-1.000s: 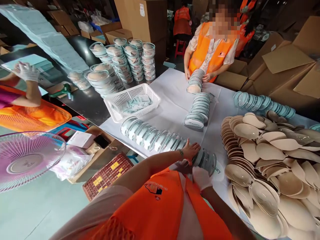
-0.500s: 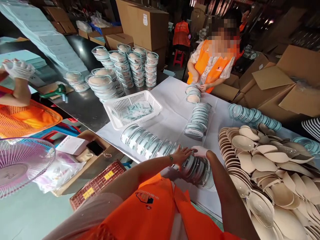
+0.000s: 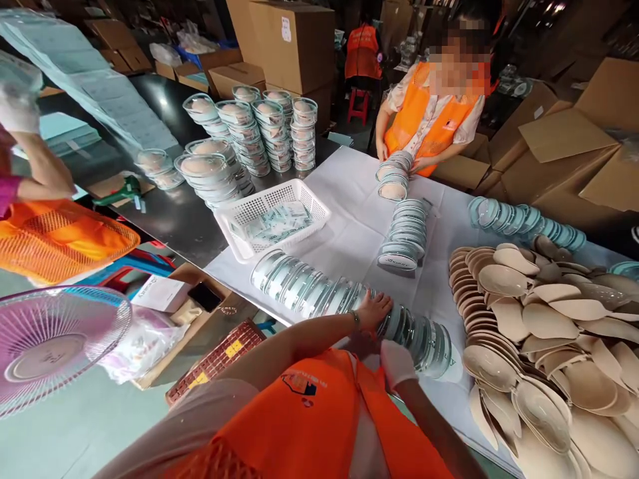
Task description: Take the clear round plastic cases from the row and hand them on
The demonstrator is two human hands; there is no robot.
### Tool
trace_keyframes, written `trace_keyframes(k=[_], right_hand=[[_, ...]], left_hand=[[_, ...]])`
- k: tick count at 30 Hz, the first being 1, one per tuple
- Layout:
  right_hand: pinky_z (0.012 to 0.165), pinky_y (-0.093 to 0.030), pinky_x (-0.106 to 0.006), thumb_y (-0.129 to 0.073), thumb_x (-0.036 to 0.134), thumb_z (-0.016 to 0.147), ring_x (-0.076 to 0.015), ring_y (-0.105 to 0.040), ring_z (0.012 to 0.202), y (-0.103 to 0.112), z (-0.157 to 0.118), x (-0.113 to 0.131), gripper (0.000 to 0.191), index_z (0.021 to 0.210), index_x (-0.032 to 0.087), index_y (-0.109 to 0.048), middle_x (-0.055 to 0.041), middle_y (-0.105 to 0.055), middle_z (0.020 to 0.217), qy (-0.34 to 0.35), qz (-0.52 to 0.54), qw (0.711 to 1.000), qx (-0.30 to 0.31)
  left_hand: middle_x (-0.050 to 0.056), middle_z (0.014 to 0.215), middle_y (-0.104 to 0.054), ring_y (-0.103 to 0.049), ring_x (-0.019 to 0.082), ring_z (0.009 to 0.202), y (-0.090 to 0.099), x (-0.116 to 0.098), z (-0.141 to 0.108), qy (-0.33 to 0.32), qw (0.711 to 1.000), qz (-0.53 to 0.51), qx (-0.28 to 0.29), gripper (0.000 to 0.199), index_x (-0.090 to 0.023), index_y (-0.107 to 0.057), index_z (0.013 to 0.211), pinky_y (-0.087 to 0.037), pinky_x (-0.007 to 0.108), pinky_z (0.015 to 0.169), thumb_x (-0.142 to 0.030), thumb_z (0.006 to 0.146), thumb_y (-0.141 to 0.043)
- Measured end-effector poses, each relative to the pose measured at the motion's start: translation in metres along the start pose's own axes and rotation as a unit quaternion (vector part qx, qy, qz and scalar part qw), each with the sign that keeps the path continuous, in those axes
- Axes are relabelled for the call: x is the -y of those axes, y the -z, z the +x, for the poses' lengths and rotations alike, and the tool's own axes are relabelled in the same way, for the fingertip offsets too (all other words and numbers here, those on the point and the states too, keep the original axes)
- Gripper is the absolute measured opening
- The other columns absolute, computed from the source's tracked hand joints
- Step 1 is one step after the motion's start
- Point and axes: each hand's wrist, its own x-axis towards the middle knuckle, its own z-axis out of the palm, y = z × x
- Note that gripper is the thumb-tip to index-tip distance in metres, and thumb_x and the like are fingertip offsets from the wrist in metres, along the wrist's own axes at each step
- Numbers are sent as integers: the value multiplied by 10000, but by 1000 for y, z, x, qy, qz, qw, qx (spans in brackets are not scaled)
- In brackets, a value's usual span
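A long row of clear round packages (image 3: 309,289) with pale blue edges lies on its side along the near edge of the white-covered table. My left hand (image 3: 373,311), bare with a bracelet at the wrist, rests its spread fingers on top of the row, right of its middle. Beside the row, on the side toward my body, is my right hand (image 3: 397,362) in a white glove; its fingers are hidden or blurred. A shorter row of similar packages (image 3: 405,233) stands farther back.
A white basket (image 3: 279,233) holds small printed packets. Beige moulded cups (image 3: 539,319) pile up at the right. Stacked packages (image 3: 237,126) stand on the dark table. Across the table a person in an orange vest (image 3: 429,120) handles packages. Another person's gloved hand is far left.
My right hand has come off the top of the row and moved down toward my body. My left hand stays on the row. The view has shifted slightly.
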Motion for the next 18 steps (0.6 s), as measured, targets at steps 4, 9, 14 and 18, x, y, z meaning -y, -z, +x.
trace_keyframes(k=[4, 9, 14, 18], right_hand=[[722, -460, -310, -442, 237, 1003, -235, -712, 932, 1, -20, -6, 295, 966, 169, -727, -138, -748, 1022, 3, 39, 999, 20], [746, -462, -294, -410, 266, 1008, -176, -673, 864, 75, 20, -41, 337, 937, 191, -731, -67, -743, 939, 48, 70, 996, 0], [855, -553, -372, -583, 486, 975, -181, -661, 918, 136, 101, -29, 374, 1120, 153, -668, -51, -694, 1064, 94, 52, 994, 10], [763, -579, -335, -596, 504, 969, -156, -666, 825, 152, 133, -6, 391, 1096, 142, -668, -35, -695, 1000, 113, 14, 993, 45]], left_hand=[[261, 1684, -127, -180, 421, 1543, 11, 7, -4, -12, 1000, -20, 2, 1216, -109, -140, 1625, -224, 642, 1185, -590, 714, -786], [257, 1691, -30, -42, 433, 1569, 36, 41, -34, 25, 998, -55, -13, 1242, -129, -8, 1636, -100, 756, 1153, -676, 759, -697], [222, 1685, -182, -163, 433, 1540, 31, 48, -50, 11, 999, -46, 17, 1146, -160, -107, 1637, -166, 726, 1166, -565, 771, -738], [195, 1680, -235, -243, 404, 1511, 23, 40, -45, 35, 999, -36, 10, 1040, -148, -162, 1628, -242, 683, 1174, -493, 814, -710]])
